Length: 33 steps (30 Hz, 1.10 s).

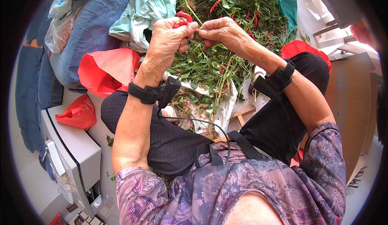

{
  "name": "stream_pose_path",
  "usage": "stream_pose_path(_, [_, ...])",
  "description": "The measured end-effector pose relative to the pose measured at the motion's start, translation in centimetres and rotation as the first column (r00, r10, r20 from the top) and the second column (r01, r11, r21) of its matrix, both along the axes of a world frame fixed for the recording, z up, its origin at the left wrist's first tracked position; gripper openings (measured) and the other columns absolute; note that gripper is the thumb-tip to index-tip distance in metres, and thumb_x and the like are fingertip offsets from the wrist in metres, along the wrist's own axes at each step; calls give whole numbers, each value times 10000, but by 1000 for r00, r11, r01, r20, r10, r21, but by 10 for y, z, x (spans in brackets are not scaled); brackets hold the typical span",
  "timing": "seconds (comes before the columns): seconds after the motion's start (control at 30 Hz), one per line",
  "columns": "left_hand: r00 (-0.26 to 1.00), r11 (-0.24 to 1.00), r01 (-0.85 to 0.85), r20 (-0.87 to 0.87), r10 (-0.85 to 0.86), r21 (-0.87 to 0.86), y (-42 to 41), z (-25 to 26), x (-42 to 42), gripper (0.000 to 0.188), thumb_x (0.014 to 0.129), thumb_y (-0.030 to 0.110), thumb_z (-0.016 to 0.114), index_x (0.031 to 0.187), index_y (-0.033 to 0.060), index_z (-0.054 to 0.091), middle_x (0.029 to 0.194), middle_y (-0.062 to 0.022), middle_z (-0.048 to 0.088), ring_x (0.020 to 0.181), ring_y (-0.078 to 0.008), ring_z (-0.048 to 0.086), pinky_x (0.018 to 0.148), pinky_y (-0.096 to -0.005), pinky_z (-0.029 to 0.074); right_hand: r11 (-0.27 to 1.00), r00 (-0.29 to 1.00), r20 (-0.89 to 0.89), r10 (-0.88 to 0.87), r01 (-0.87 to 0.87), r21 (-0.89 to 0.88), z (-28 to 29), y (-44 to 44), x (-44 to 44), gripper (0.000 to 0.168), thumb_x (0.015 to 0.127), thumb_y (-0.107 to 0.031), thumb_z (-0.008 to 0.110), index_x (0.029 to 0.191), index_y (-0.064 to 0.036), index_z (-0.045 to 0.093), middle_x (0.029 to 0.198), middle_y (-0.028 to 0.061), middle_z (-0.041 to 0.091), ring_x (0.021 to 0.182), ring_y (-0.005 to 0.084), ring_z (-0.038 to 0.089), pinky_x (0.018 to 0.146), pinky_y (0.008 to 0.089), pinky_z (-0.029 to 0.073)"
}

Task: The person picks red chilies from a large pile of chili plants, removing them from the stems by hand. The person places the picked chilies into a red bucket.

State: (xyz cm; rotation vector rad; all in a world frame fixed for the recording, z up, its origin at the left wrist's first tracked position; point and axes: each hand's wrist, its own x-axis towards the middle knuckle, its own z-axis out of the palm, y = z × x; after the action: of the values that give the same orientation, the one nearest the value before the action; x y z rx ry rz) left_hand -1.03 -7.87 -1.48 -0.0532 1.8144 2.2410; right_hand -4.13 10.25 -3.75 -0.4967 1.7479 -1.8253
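Observation:
Several red chili peppers (184,16) are gathered in my left hand (172,35), some showing above its curled fingers. My right hand (219,32) pinches at a small stem or pepper right beside the left thumb; the fingertips hide most of it. A bare green stalk (189,5) slants down behind the two hands. Beneath and beyond them spreads a heap of uprooted chili pepper plants (239,0), with more red peppers (215,7) among the leaves. The lower plants lie on a white woven sack (229,103).
An open red bag (110,70) stands left of my knee, and a smaller red bag (77,113) sits on a grey cabinet (85,152). Blue denim (88,28) and a pale green cloth (148,7) lie at upper left. A cardboard box (348,103) is at right.

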Motion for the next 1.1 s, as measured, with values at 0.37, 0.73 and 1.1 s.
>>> stream_pose_path(0.37, [875,778,-236,-475,-90,-582,17,-24,-1,151,874,125,611,870,-22,577,650,-7,573,556,-48,502,481,-216,407,997,997,-30,-75,76,30,-4,1,1,202,845,-127,559,806,56,634,615,39,572,530,99,553,519,241,480])
stream_pose_path(0.73, [680,465,-512,-671,-295,-723,29,-30,9,124,847,75,553,912,-25,518,751,-225,570,691,-407,573,583,-448,450,986,988,21,-156,154,58,0,1,10,188,809,-75,539,694,60,600,562,58,534,479,116,541,472,267,501])
stream_pose_path(1.1, [711,485,-478,-647,-276,-732,29,-31,10,142,836,64,548,937,-28,508,801,-221,556,711,-405,571,609,-447,467,986,987,-31,-159,160,36,-3,2,11,185,793,-63,531,664,57,588,558,59,533,469,120,547,476,271,507])
